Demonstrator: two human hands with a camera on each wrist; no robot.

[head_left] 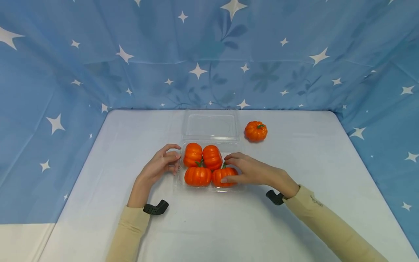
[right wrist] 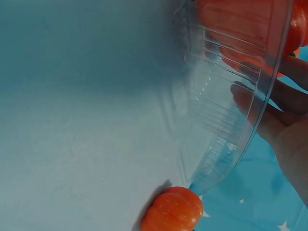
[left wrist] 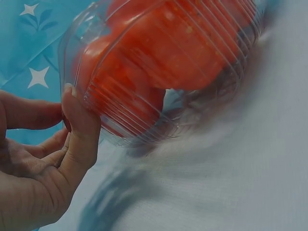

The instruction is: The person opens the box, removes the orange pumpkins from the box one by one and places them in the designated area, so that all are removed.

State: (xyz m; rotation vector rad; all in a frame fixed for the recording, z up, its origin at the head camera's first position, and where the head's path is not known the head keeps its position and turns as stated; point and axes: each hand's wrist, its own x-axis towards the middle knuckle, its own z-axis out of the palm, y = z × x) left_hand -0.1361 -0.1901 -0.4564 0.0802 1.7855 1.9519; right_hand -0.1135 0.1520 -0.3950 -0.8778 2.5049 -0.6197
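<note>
A clear plastic clamshell box (head_left: 224,190) lies with its lid (head_left: 211,125) folded back. Inside sit several small orange pumpkins with green stems, among them a front-left pumpkin (head_left: 198,177) and a back-left pumpkin (head_left: 192,154). My left hand (head_left: 158,163) pinches the box's left rim, thumb and forefinger together in the left wrist view. My right hand (head_left: 250,170) reaches over the right side. Its thumb lies across the front-right pumpkin (head_left: 218,176), while its other fingers extend behind that pumpkin, spread apart. Through the plastic wall, the right wrist view shows a fingertip (right wrist: 242,96).
Another orange pumpkin (head_left: 256,131) stands outside the box, right of the lid. Everything rests on a white-covered table (head_left: 304,153). A blue star-patterned curtain (head_left: 209,54) hangs behind the table and along its sides.
</note>
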